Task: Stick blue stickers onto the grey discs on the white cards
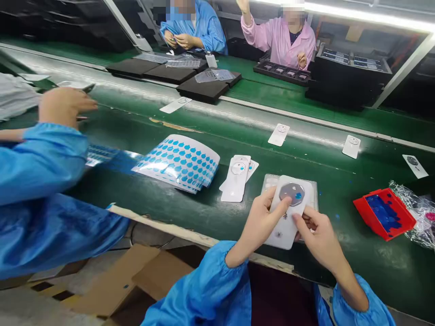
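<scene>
Between my two hands is a white rectangular panel point(283, 226) with rounded corners, a grey octagonal window and a blue dot in it. My left hand point(261, 222) grips its left side, thumb lying on the grey window. On the right edge, my right hand point(319, 231) pinches the panel with thumb and fingers. Under the panel lies a clear plastic tray point(314, 192), partly hidden. To the left, a few similar white panels point(234, 188) overlap on the bench. Beside them curls a sheet of blue round stickers point(183, 158).
A red bin point(384, 213) with blue pieces stands right, by crumpled clear plastic point(421, 217). Single white panels point(279, 134) lie along the metal strip. A co-worker's blue sleeve point(41, 158) reaches in from the left. Two people sit opposite, near black trays point(204, 86). Cardboard point(118, 280) lies below.
</scene>
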Motion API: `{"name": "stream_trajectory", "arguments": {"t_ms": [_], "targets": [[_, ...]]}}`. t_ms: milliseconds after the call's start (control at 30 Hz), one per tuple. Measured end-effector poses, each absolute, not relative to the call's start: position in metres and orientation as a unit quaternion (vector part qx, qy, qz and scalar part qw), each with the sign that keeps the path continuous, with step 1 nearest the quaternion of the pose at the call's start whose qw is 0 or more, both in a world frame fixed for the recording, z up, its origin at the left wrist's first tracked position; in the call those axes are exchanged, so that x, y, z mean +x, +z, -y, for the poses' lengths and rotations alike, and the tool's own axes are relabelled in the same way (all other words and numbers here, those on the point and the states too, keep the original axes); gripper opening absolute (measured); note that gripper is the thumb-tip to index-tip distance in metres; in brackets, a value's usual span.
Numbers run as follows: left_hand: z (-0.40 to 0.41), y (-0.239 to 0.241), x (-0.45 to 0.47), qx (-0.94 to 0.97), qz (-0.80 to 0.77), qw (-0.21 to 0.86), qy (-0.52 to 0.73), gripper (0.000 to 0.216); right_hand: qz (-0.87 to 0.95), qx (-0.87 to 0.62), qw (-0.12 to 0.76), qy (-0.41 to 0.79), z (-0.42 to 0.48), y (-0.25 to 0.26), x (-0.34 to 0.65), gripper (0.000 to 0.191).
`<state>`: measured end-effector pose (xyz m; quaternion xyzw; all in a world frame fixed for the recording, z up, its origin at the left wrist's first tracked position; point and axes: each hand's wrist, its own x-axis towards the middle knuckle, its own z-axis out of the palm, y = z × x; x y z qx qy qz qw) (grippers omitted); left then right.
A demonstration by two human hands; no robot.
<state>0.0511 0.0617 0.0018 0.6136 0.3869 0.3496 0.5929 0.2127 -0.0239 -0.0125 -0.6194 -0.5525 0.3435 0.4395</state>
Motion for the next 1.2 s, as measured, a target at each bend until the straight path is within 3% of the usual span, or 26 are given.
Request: {"name": "stream_trajectory", "arguments": {"t_ms": [167,267,667,933,1200], "targets": [[-0.048,0.0,0.044,0.623,-0.442,0.519,0.384,0.025,0.627,-0.635,0.451,-0.014,0.019,-0.001,0.211,0.004],[-0.04,-0.001,0.041,0.642,-0.446,0.505,0.367,0.025,0.678,-0.583,0.435,-0.104,0.015,0.003,0.212,0.011],[-0.029,0.007,0.037,0.696,-0.404,0.436,0.402,0.02,0.741,-0.536,0.385,-0.123,0.011,0.016,0.216,0.018],[-0.025,0.01,0.037,0.689,-0.402,0.435,0.417,0.023,0.749,-0.486,0.373,-0.252,0.014,0.004,0.216,0.031],[-0.021,0.013,0.039,0.675,-0.412,0.441,0.424,0.026,0.761,-0.46,0.372,-0.266,0.013,0.008,0.216,0.025]]}}
